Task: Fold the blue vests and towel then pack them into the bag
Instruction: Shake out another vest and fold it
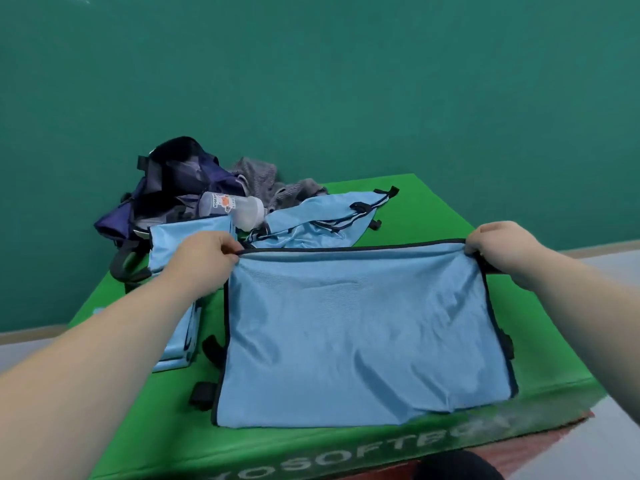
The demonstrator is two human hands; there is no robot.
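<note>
A light blue vest (pixel 363 334) with black trim lies spread flat on the green soft box (pixel 311 452). My left hand (pixel 204 258) pinches its far left corner and my right hand (pixel 502 247) pinches its far right corner. To the left, partly under my left forearm, lies a folded blue vest (pixel 180 244). Behind it, another blue vest (pixel 322 220) lies crumpled. The dark navy bag (pixel 173 188) stands open at the back left. A grey striped towel (pixel 266 181) is heaped beside the bag.
A translucent plastic bottle (pixel 235 209) lies on its side against the bag's opening. Black straps (pixel 204 393) stick out from the spread vest's left edge. The box drops off at its front and right edges. A teal wall stands behind.
</note>
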